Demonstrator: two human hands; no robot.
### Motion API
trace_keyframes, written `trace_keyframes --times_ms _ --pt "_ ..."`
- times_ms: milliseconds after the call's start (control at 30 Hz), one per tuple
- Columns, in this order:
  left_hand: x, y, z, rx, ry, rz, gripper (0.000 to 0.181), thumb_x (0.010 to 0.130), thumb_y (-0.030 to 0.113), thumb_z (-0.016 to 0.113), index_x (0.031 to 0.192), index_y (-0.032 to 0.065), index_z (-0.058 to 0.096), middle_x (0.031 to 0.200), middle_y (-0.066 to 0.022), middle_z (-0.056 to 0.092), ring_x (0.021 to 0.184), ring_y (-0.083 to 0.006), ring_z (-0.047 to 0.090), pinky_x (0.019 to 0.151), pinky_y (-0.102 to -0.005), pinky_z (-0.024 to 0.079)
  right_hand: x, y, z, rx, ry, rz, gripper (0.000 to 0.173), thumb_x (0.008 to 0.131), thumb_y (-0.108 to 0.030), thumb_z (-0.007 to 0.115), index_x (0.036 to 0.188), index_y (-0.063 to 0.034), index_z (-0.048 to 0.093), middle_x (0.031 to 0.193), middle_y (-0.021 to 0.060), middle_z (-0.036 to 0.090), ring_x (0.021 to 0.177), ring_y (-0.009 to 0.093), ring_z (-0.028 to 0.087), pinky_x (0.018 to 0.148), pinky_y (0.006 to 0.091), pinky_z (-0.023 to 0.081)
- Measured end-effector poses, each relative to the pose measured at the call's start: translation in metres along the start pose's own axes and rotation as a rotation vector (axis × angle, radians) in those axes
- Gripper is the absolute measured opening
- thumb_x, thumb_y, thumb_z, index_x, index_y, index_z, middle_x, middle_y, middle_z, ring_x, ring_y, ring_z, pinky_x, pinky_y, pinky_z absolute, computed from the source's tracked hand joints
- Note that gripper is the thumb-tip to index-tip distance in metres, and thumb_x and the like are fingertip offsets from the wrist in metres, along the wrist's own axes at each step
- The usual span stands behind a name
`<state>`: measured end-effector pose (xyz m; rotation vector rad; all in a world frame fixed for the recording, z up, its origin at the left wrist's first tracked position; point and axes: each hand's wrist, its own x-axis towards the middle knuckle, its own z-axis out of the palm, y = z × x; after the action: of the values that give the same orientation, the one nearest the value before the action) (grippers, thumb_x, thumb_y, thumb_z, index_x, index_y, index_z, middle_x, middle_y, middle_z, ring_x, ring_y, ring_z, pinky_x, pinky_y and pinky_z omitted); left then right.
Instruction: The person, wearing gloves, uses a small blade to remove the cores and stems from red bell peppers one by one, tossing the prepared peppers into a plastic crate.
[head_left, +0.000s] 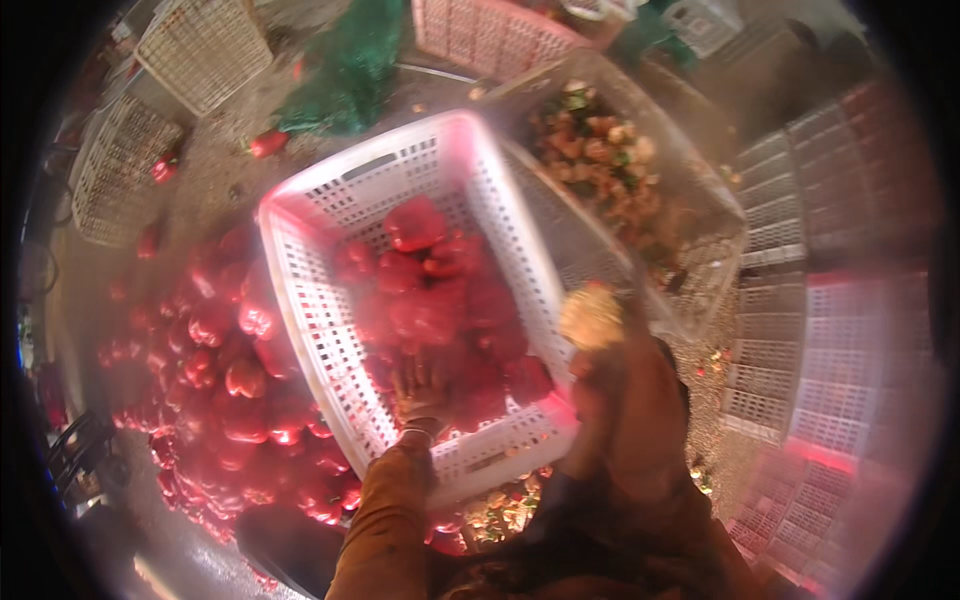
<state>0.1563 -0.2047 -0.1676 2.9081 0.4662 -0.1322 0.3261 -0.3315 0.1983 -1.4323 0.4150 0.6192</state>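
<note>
A white perforated plastic crate (517, 217) stands in front of me, its floor covered by red bell peppers (416, 223) that look partly hollowed. My left hand (420, 390) reaches into its near end, fingers apart and lying on or just over the peppers; haze blurs the contact. Beside the crate's right wall, my right hand (589, 367) is blurred and holds a pale yellow, seedy lump that looks like a pepper core (592, 316). Beyond it, a dingy translucent plastic bin (697, 300) contains many pepper cores (600, 146) with green stems.
A large heap of red bell peppers (244, 379) lies at the left against the crate. Stacked perforated crates (765, 202) line the right side. Farther off are a pink crate (487, 37), beige crates (206, 56) and a green mesh sack (345, 71). Core scraps (502, 510) litter the ground near me.
</note>
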Motion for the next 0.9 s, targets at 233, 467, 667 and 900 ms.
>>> trace_keyframes --times_ms 233,467,667,900 --pt "0.034 -0.004 -0.090 -0.095 -0.340 -0.053 0.055 0.090 0.043 0.061 0.135 0.0116 0.056 0.125 -0.0174 0.064 0.119 -0.0334 0.060 0.108 -0.0541 0.039 -0.002 0.019 -0.001 0.054 -0.139 -0.128 0.046 0.100 -0.052 0.055 0.108 -0.0081 0.064 0.076 0.0009 0.055 0.057 0.009 0.048 0.047 0.0228 0.037" --pt "-0.071 -0.038 -0.188 -0.679 0.677 -0.210 0.030 0.084 0.007 0.068 0.114 0.0102 0.072 0.104 -0.0161 0.073 0.094 -0.0255 0.072 0.080 -0.0350 0.057 0.027 0.043 -0.007 0.167 -0.260 -0.196 0.036 0.102 -0.040 0.055 0.124 -0.0113 0.057 0.100 0.0055 0.060 0.075 0.010 0.058 0.049 0.0213 0.046" --pt "-0.112 -0.170 -0.152 -0.765 0.826 -0.941 0.039 0.088 0.023 0.068 0.122 0.0057 0.065 0.116 -0.0172 0.068 0.104 -0.0324 0.067 0.092 -0.0405 0.053 0.056 0.057 -0.004 0.294 -0.438 -0.154 0.037 0.105 -0.029 0.056 0.138 -0.0140 0.052 0.121 0.0095 0.065 0.091 0.012 0.066 0.051 0.0200 0.053" --pt "0.043 -0.213 -0.177 0.138 0.402 -0.575 0.096 0.074 0.038 0.078 0.154 0.0095 0.031 0.155 -0.0197 0.039 0.139 -0.0411 0.040 0.111 -0.0529 0.039 0.014 0.045 0.045 -0.043 -0.131 -0.313 0.044 0.104 -0.041 0.056 0.133 -0.0076 0.057 0.098 0.0007 0.063 0.063 0.005 0.051 0.048 0.0175 0.042"
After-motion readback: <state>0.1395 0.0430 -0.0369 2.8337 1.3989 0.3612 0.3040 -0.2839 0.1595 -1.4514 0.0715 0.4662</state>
